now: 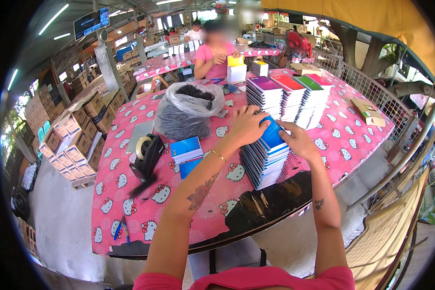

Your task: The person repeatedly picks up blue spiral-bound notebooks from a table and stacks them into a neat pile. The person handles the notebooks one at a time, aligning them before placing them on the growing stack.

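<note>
A tall stack of blue spiral notebooks point(267, 166) stands near the table's front edge, black coils toward the left. My left hand point(248, 127) grips the top of the stack at its far left, with the thumb near the blue cover and the fingers bent over the coil side. At the right edge of the top notebook point(273, 135), my right hand point(297, 140) grips with thumb and fingers; some fingertips are hidden. Just beyond stand stacks of notebooks with purple point(264, 84), red point(288, 83), green point(309, 83) and pink covers point(320, 79).
Left on the pink patterned table point(212, 193) are a clear bag of black coils point(186, 113), a black tape dispenser point(147, 157), small blue notebooks point(186, 147) and pens point(122, 229). A co-worker point(212, 60) handles yellow-covered notebooks point(236, 70) opposite. A flattened carton point(367, 112) lies at right.
</note>
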`<control>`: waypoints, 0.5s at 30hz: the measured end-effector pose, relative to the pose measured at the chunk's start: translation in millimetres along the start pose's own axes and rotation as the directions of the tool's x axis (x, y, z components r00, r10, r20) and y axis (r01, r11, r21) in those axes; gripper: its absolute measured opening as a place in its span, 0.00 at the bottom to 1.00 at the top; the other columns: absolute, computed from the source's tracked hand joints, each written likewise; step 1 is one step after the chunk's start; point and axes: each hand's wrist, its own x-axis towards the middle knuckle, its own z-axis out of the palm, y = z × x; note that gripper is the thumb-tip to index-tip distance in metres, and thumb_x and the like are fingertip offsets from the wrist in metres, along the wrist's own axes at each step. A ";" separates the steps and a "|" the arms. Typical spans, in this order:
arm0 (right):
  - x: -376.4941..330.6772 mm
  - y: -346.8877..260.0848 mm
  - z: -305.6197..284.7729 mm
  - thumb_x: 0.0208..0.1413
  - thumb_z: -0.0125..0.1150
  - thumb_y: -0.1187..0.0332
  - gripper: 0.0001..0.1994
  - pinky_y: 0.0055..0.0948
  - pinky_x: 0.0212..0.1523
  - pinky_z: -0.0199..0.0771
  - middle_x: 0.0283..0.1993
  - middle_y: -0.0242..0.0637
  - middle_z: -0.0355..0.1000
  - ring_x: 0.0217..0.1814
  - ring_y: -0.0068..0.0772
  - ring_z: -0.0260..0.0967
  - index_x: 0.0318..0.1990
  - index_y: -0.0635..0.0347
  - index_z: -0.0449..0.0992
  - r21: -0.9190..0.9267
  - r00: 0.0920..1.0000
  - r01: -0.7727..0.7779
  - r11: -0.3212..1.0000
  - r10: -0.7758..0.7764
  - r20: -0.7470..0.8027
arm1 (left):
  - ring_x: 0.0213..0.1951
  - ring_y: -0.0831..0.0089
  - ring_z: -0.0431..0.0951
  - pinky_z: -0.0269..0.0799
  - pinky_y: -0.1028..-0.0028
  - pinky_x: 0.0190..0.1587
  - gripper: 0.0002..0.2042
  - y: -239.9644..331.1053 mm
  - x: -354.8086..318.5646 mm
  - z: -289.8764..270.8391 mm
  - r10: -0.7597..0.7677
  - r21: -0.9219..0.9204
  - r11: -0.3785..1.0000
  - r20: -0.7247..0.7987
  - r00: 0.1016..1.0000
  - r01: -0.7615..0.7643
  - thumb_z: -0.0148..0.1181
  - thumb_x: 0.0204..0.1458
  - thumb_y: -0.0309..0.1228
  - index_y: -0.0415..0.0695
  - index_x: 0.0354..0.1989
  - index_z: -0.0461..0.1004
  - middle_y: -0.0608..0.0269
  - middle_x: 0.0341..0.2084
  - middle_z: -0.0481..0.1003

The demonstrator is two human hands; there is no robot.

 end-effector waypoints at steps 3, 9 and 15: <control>-10.5 -16.9 2.8 0.59 0.61 0.65 0.20 0.42 0.63 0.66 0.63 0.52 0.69 0.62 0.54 0.70 0.59 0.60 0.75 -0.178 0.961 0.092 0.980 -0.134 -0.241 | 0.57 0.56 0.72 0.64 0.51 0.56 0.15 -26.4 -3.8 14.0 0.038 0.014 0.999 -0.437 0.899 -0.035 0.55 0.62 0.44 0.51 0.49 0.80 0.52 0.53 0.75; -75.5 -91.5 2.3 0.58 0.61 0.72 0.14 0.41 0.59 0.69 0.57 0.51 0.73 0.57 0.49 0.72 0.51 0.64 0.79 -0.032 0.839 0.328 0.944 -0.307 -0.449 | 0.41 0.49 0.78 0.74 0.56 0.45 0.20 -184.3 -151.7 7.2 -0.116 -0.131 0.981 0.214 0.970 0.146 0.62 0.55 0.47 0.44 0.47 0.79 0.50 0.36 0.78; -99.8 -96.1 76.9 0.49 0.67 0.77 0.16 0.38 0.55 0.71 0.54 0.44 0.74 0.55 0.46 0.72 0.48 0.59 0.80 0.212 0.898 0.439 0.873 -0.425 -0.112 | 0.50 0.51 0.75 0.72 0.58 0.53 0.23 -174.1 -227.9 39.9 -0.200 -0.046 0.976 0.216 0.956 0.215 0.61 0.56 0.49 0.42 0.50 0.78 0.50 0.47 0.75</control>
